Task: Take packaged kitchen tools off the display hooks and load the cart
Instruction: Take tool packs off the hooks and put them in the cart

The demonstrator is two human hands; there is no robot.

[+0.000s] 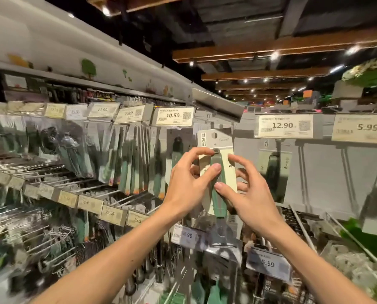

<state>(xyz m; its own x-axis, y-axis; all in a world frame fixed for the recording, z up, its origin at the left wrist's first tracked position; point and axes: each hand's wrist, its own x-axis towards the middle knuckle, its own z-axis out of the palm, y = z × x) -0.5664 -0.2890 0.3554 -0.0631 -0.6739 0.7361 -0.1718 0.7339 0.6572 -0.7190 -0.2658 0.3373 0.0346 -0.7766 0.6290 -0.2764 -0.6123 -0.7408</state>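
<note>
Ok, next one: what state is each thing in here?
packaged tool: held up at the display, hang hole looks free of any hook
left hand: fingers pinching its card
right hand: fingers gripping its card
neighbouring packages: hanging on their hooks

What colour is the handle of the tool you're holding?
Green, on a cream card. The handle shows best in the head view.

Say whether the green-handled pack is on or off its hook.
Off, apparently: no hook shows through the pack's hang hole; left hand and right hand hold it.
</note>
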